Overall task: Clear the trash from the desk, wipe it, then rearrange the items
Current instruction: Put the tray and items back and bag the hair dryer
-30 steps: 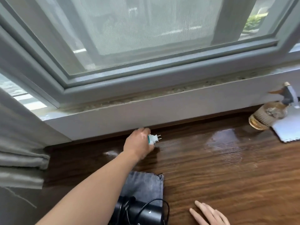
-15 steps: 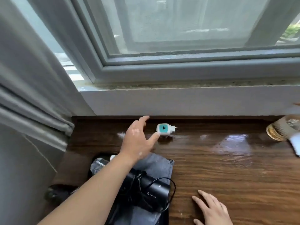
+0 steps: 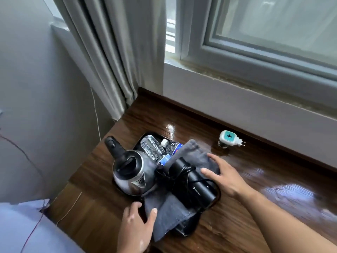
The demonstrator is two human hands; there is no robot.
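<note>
Two hands are on the tray load now, where a second ago only one was busy. The left hand (image 3: 135, 227) held the white plug-in device (image 3: 228, 138) at the back of the desk a second ago and had let it go by half a second ago. It has since come back to the near edge of the black tray (image 3: 190, 230), fingers spread and loose, touching the grey cloth (image 3: 169, 214) without closing on it. The right hand (image 3: 225, 177) has left the bare wood and lies flat, fingers apart, on the cloth beside the black hair dryer (image 3: 193, 185) (whether either thumb hooks the rim I cannot tell). A kettle (image 3: 131, 172) and water bottles (image 3: 155, 148) share the tray. Further out, the device stands alone near the window wall on the desk (image 3: 264, 207), whose wood shines wet. The device looks placed, and I judge the tray will be shifted next.
</note>
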